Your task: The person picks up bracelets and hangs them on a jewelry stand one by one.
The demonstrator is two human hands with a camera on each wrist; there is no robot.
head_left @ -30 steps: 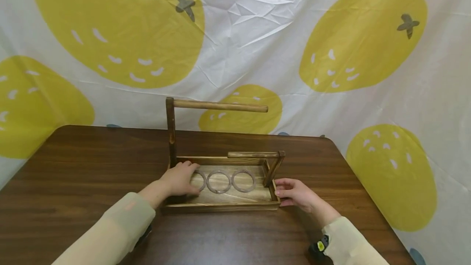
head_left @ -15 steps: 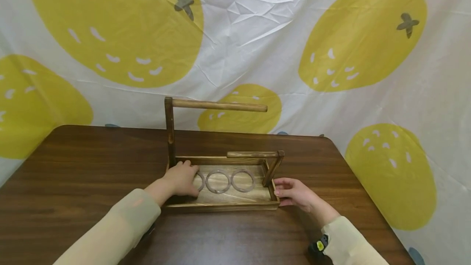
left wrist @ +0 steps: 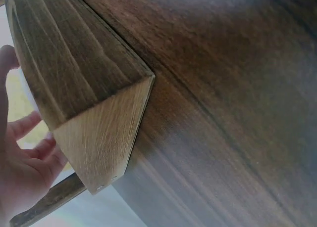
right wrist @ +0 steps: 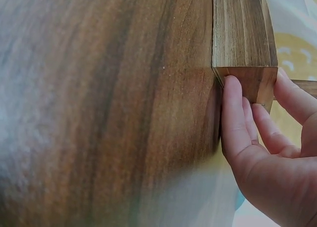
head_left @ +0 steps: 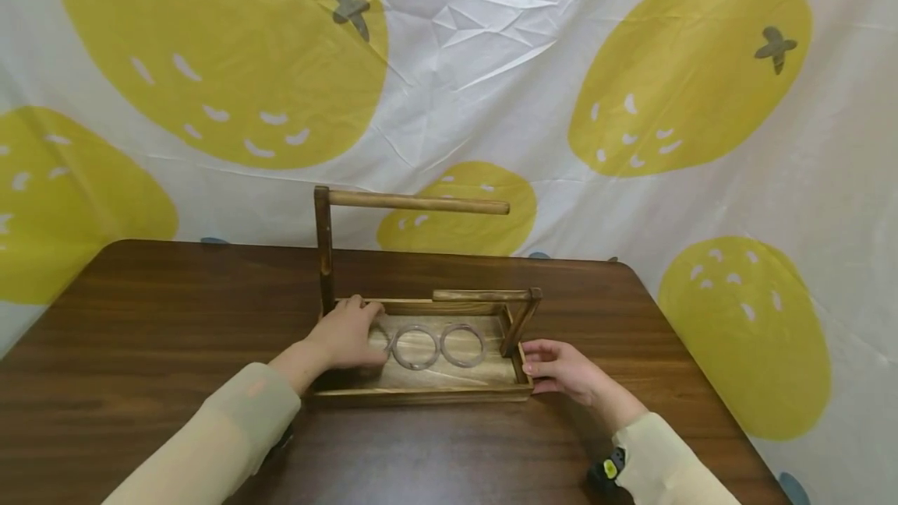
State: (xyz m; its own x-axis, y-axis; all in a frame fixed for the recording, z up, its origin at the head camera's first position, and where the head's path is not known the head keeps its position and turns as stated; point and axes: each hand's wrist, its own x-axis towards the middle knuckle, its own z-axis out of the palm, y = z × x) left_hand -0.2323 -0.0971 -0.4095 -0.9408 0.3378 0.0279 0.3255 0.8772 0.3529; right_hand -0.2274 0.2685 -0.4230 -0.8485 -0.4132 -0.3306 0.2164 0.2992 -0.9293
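Observation:
A wooden rack (head_left: 421, 395) with a shallow tray base stands on the table, with two bangles (head_left: 417, 369) (head_left: 463, 365) lying flat in it. My left hand (head_left: 344, 337) reaches over the tray's left end. Its thumb and fingers grip a third bangle (head_left: 389, 343) by opposite sides, most of it hidden under the hand. In the left wrist view, the tray wall (left wrist: 64, 54) hides the hold. My right hand (head_left: 564, 371) holds the tray's right end wall. The right wrist view shows its fingertips (right wrist: 233, 96) and thumb on that wooden end.
From a post (head_left: 325, 256) at the tray's left, a long wooden bar (head_left: 421, 202) reaches right. A shorter bar (head_left: 484, 295) reaches left from the right post (head_left: 522, 326). The brown table (head_left: 175, 318) ends at a lemon-patterned cloth (head_left: 491, 100) behind.
My left hand closed in over the leftmost bangle and has since risen slightly, away from me. My right hand stays at the tray's end, and the other bangles have not moved.

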